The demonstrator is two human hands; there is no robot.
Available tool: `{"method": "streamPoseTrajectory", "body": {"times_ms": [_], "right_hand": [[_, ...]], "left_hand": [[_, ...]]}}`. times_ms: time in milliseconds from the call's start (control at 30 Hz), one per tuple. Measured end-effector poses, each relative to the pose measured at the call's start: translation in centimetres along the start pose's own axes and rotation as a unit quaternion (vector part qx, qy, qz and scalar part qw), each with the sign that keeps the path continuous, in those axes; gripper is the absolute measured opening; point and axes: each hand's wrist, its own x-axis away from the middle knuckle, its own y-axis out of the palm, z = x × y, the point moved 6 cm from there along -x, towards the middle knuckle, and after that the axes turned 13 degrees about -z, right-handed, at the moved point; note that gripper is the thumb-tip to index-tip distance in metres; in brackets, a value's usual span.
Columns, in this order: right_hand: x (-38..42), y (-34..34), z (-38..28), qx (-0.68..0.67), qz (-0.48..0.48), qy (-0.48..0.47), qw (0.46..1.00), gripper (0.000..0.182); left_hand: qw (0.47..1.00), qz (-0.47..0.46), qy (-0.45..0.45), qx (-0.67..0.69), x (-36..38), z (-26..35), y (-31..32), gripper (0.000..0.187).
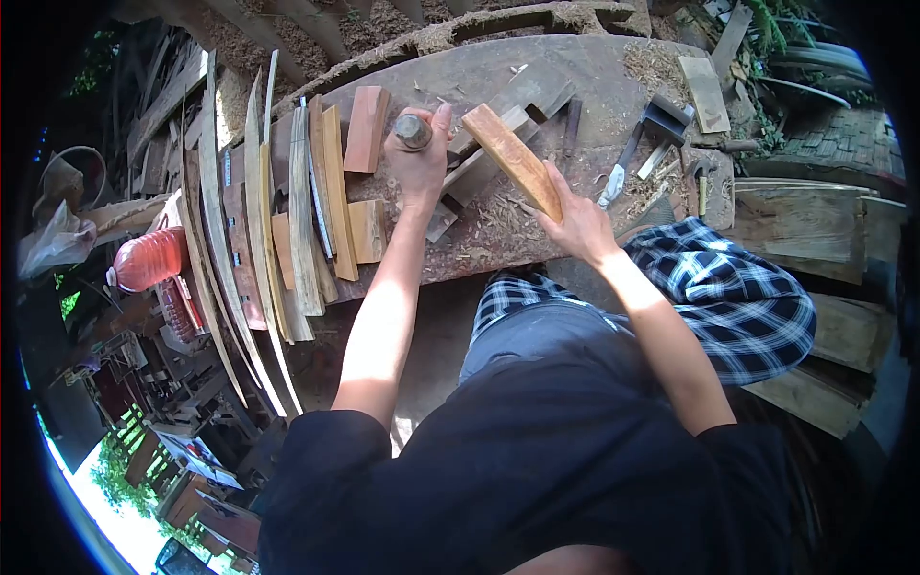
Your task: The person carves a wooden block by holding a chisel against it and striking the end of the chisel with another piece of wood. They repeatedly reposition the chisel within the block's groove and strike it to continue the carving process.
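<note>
My left hand (419, 165) is closed around an upright tool handle (413, 132) with a round, worn grey end facing me; its lower end is hidden beneath the fist. In my right hand (578, 222) is a thick rectangular wooden block (513, 158), gripped near its lower end and slanting up to the left. Below and between the hands, cut wooden pieces (479, 171) lie crossed on the worn workbench (422, 77). A reddish board (367, 129) rests just left of my left hand.
Long wooden strips (305, 211) hang over the bench's left edge, near a red-tinted plastic bottle (151, 259). At right lie a dark-headed tool (663, 121), a hammer (702, 177) and wood shavings (661, 62). Checked cloth (719, 287) covers my leg by the bench edge.
</note>
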Motion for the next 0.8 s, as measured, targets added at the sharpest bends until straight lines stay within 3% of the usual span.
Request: {"method": "streamPoseTrajectory", "body": {"times_ms": [133, 200, 300, 367, 400, 433, 467, 533, 600, 667, 700, 800], "right_hand": [[-0.5, -2.4, -1.2, -0.114, -0.063, 0.021, 0.991, 0.089], [0.5, -6.6, -5.2, -0.152, 0.057, -0.056, 0.985, 0.087], [3.5, -11.7, -12.0, -0.230, 0.083, -0.123, 0.962, 0.085], [5.5, -13.9, -15.0, -0.246, 0.150, -0.291, 0.912, 0.084], [5.8, -13.6, -15.4, -0.181, 0.179, -0.327, 0.910, 0.087], [4.9, -12.5, -15.4, -0.116, 0.079, -0.237, 0.961, 0.089], [4.4, -11.3, -15.0, -0.047, -0.022, -0.142, 0.989, 0.091], [3.8, -10.4, -14.1, 0.003, -0.008, -0.154, 0.988, 0.093], [4.2, -11.1, -14.2, -0.008, -0.023, -0.130, 0.991, 0.091], [5.6, -11.9, -14.7, -0.088, 0.051, -0.173, 0.980, 0.091], [6.5, -12.7, -15.4, -0.127, 0.117, -0.233, 0.957, 0.092], [6.6, -11.7, -15.4, -0.159, 0.172, -0.299, 0.925, 0.092]], "left_hand": [[0.999, -0.022, 0.013, -0.035, 0.5, 0.0, 0.5, 0.021], [0.998, -0.033, 0.000, -0.057, 0.7, -0.4, 0.6, 0.021], [0.996, -0.033, 0.015, -0.079, 0.8, -0.6, 0.6, 0.018], [0.999, -0.030, 0.029, -0.028, 1.1, 0.6, 1.3, 0.013], [0.999, -0.023, 0.042, 0.023, 1.5, 1.3, 1.5, 0.010], [0.994, -0.047, 0.060, 0.073, 1.9, 1.4, 1.5, 0.011], [0.998, -0.004, 0.005, 0.062, 2.0, -0.4, 0.8, 0.012], [0.997, -0.010, 0.074, -0.022, 2.5, -0.9, 1.0, 0.011], [0.995, 0.014, 0.097, -0.004, 1.9, 0.1, 1.2, 0.009], [0.996, -0.071, 0.005, 0.063, 2.3, -0.5, 1.7, 0.007], [0.996, -0.045, -0.014, 0.071, 2.1, -0.2, 1.5, 0.007], [0.986, -0.043, 0.015, 0.161, 2.1, -0.5, 1.6, 0.008]]}}
